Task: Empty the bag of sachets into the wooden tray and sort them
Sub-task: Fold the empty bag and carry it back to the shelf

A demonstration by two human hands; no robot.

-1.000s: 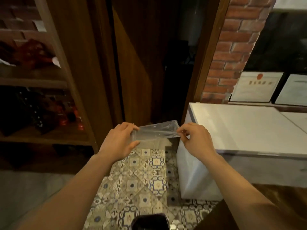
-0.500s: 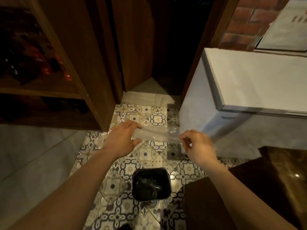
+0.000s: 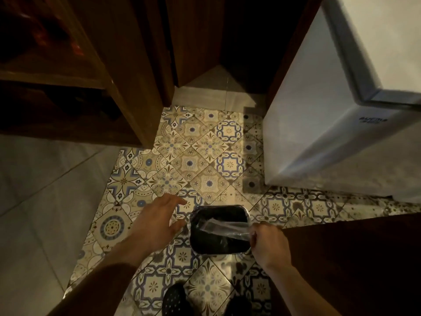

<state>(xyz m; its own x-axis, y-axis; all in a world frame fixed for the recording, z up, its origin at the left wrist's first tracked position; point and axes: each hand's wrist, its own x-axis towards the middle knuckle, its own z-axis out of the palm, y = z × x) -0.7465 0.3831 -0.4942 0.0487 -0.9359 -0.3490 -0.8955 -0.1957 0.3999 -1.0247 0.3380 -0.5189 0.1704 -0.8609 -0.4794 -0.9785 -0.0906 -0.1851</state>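
The right hand [image 3: 267,241] pinches one end of the clear plastic bag [image 3: 224,229] between curled fingers and thumb, holding it right over the open mouth of a small black bin [image 3: 218,231]. The bag stretches leftward from the hand across the bin's opening, flat and see-through; whether anything is inside it cannot be told. The left hand [image 3: 159,221] hangs just left of the bin's rim, fingers spread and loosely straight, holding nothing and apart from the bag's free end.

The bin stands on a patterned tile floor [image 3: 193,160], its dark liner filling the inside. The tiled strip runs from near to far between obstacles: on the left, a dark wooden shelf unit [image 3: 109,71] whose corner post comes down at the far-left edge of the tiles, with plain grey floor [image 3: 41,201] beside it; on the right, a white chest freezer [image 3: 330,110] whose near-left bottom corner sits well beyond the bin, leaving open tiles between them. At the near right, a dark wooden surface [image 3: 353,258] has its edge running just beside the right hand and the bin's right rim. Far ahead, a dark doorway [image 3: 227,42] opens between wooden panels. Two dark shoes [image 3: 175,299] show at the near edge, below the bin.
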